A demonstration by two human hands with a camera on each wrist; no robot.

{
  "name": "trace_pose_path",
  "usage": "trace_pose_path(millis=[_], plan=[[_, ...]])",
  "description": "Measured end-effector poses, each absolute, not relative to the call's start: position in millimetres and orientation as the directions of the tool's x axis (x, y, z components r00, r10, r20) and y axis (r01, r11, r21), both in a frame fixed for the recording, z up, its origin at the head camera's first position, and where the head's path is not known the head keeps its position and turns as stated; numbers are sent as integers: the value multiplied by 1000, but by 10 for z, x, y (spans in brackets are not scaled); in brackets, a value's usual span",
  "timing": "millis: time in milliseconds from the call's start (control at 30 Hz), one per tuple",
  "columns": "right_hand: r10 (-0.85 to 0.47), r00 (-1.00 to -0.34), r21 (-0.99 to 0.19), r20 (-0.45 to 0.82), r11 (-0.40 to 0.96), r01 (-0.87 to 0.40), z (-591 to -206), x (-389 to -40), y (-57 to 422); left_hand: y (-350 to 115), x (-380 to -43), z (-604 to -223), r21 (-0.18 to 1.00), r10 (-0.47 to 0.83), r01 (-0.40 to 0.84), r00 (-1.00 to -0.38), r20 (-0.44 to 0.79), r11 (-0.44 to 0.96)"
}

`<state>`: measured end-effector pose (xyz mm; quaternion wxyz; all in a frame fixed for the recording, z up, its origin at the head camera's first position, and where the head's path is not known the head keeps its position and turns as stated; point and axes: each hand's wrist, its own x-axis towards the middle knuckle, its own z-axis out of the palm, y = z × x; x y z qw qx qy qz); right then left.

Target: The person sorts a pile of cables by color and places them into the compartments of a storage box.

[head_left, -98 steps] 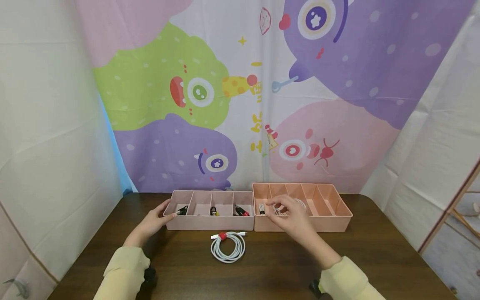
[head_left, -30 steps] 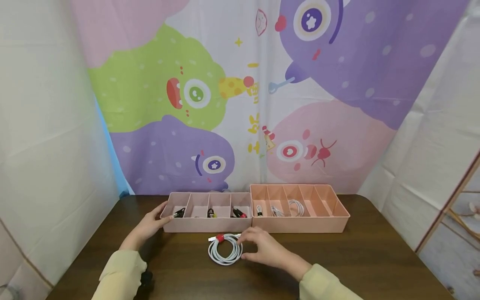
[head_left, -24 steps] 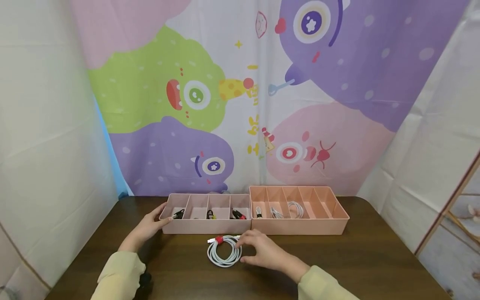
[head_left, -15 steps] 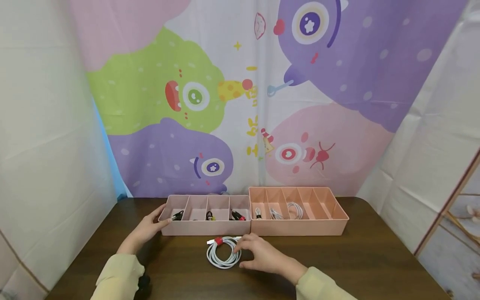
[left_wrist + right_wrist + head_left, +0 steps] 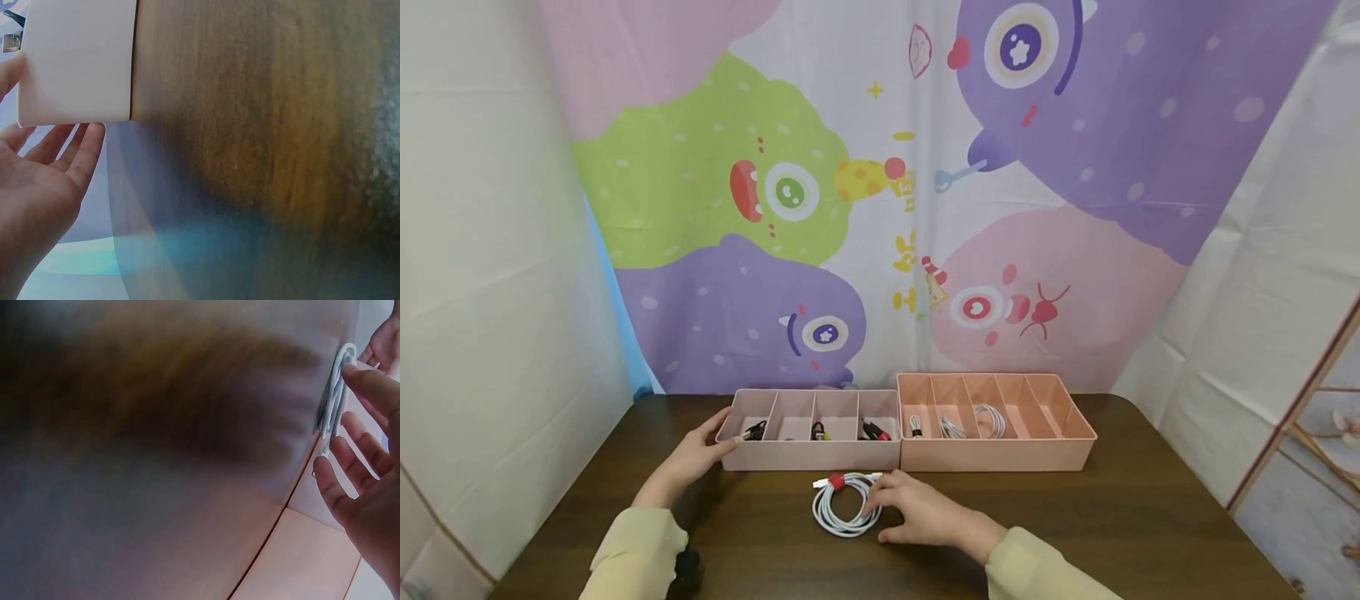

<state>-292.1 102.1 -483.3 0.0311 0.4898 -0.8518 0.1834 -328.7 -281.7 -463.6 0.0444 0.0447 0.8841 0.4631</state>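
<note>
A coiled white cable (image 5: 822, 515) with a red strap (image 5: 837, 481) lies on the brown table in front of the boxes. My right hand (image 5: 927, 510) reaches over its right edge, fingertips at the coil and thumb apart on the near side. Spread fingers (image 5: 356, 464) show beside the cable in the right wrist view. My left hand (image 5: 694, 457) holds the left end of a pale pink divided box (image 5: 812, 457), thumb at the front rim and fingers along the end wall. In the left wrist view, that wall (image 5: 78, 62) fills the upper left.
A peach divided box (image 5: 996, 456) adjoins the pink one's right end, with white cables (image 5: 992, 421) in its left compartments. Small dark cables (image 5: 874, 430) lie in several pink compartments. A cartoon-printed curtain (image 5: 917, 350) hangs behind the table.
My right hand has come down from over the peach box to the coiled cable, its fingers then edging slightly left over the coil. The left hand stays at the pink box.
</note>
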Motion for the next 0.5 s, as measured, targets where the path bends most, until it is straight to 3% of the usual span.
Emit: trace_pose_path(millis=[200, 500], plan=[[-843, -484, -233, 236, 434, -870, -4837, -2944, 1024, -2824, -3290, -4633, 829, 133, 54, -991, -26, 557], [-851, -482, -215, 209, 441, -871, -4833, -2955, 1035, -2820, -3288, -4638, 833, 139, 54, -990, -28, 551]])
